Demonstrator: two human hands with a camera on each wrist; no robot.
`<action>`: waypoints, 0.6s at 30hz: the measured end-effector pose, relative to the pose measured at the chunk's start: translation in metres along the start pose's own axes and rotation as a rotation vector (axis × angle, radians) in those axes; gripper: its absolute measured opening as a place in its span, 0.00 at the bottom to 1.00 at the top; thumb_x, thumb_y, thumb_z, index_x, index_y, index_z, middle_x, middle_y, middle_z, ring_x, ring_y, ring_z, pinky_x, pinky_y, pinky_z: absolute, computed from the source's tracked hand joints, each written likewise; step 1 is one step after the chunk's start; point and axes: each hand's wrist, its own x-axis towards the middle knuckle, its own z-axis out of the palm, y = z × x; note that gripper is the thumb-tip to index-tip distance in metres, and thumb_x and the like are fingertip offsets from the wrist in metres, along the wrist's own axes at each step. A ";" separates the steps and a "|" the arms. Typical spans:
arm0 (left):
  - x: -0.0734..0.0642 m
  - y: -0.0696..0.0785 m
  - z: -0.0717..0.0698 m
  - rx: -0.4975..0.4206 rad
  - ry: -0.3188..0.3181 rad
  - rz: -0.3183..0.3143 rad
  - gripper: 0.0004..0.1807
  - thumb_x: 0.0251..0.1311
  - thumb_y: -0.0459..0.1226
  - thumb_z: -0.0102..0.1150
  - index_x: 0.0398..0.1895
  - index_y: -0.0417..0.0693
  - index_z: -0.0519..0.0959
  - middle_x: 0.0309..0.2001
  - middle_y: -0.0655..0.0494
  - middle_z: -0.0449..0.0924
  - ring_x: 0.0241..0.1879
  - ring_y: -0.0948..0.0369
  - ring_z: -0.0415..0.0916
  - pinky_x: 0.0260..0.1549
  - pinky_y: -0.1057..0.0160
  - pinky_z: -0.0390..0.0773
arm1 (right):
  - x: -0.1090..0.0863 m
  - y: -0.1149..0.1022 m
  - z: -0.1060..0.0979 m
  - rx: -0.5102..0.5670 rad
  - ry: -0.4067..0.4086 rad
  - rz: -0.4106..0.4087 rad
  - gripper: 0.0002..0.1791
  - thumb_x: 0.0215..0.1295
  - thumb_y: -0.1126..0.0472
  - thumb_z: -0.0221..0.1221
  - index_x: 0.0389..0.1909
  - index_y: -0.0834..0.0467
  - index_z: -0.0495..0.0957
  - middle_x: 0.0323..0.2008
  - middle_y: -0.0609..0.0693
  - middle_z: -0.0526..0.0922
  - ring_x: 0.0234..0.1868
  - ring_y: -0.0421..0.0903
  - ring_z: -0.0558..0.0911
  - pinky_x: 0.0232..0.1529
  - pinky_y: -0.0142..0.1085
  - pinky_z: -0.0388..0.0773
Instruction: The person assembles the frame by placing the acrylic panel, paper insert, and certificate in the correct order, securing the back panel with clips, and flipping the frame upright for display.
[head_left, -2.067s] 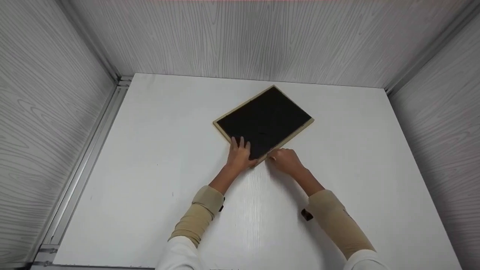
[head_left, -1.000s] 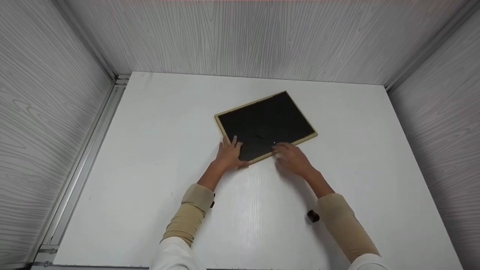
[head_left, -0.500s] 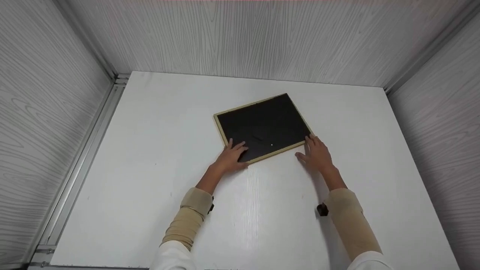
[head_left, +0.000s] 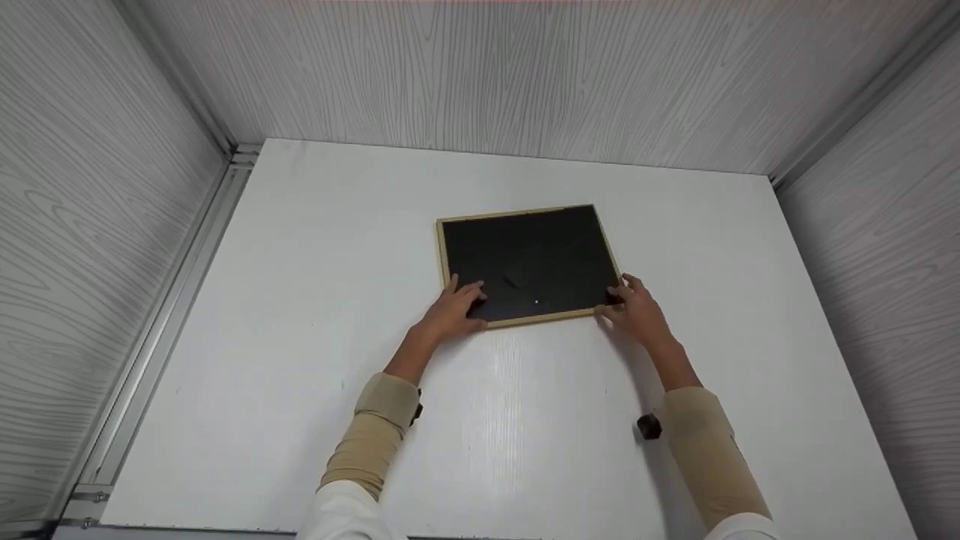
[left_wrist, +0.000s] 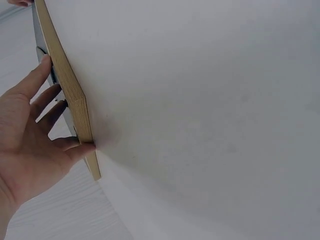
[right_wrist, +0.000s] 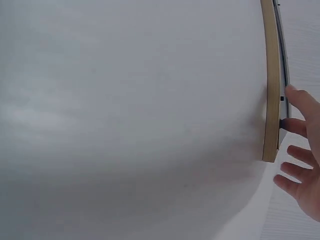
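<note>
The white table (head_left: 375, 442) supports the frame (head_left: 540, 319), which lies on the far half, slightly skewed. A black panel (head_left: 525, 247) fills the frame. The left hand (head_left: 451, 311) is spread over the near-left corner, thumb against the near edge. The right hand (head_left: 637, 313) touches the near-right corner; whether it pinches cannot be determined. The apparent step is positioning the frame; the next move calls for even contact at both corners. A white dot (head_left: 536, 301) marks the panel.

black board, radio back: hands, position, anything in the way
Left hand, right hand touching near corners. Black board on white table. No obstruction seen around it.
</note>
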 end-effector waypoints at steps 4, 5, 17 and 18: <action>-0.001 -0.001 -0.001 0.010 0.010 -0.020 0.24 0.59 0.42 0.59 0.58 0.47 0.70 0.69 0.55 0.52 0.68 0.46 0.32 0.61 0.50 0.52 | -0.003 -0.007 0.000 0.010 -0.057 0.047 0.24 0.56 0.58 0.64 0.47 0.70 0.71 0.52 0.69 0.67 0.48 0.65 0.71 0.47 0.53 0.68; -0.001 -0.001 -0.001 0.016 0.016 -0.029 0.24 0.59 0.42 0.59 0.58 0.47 0.70 0.69 0.54 0.50 0.68 0.46 0.32 0.61 0.50 0.53 | -0.003 -0.009 0.000 -0.005 -0.056 0.045 0.23 0.55 0.58 0.65 0.46 0.70 0.71 0.49 0.69 0.67 0.47 0.65 0.71 0.46 0.54 0.68; -0.009 -0.013 -0.002 -0.263 0.098 -0.205 0.51 0.52 0.34 0.64 0.69 0.32 0.39 0.69 0.36 0.29 0.68 0.47 0.34 0.62 0.56 0.49 | -0.008 -0.017 0.003 0.001 -0.016 0.196 0.27 0.66 0.59 0.54 0.58 0.74 0.65 0.40 0.64 0.69 0.34 0.55 0.73 0.35 0.47 0.71; -0.009 -0.014 -0.002 -0.271 0.101 -0.202 0.51 0.51 0.33 0.65 0.70 0.32 0.39 0.70 0.37 0.30 0.68 0.46 0.36 0.62 0.55 0.50 | -0.008 -0.015 0.004 -0.001 -0.008 0.186 0.26 0.66 0.60 0.54 0.57 0.75 0.66 0.39 0.64 0.69 0.33 0.55 0.73 0.34 0.47 0.71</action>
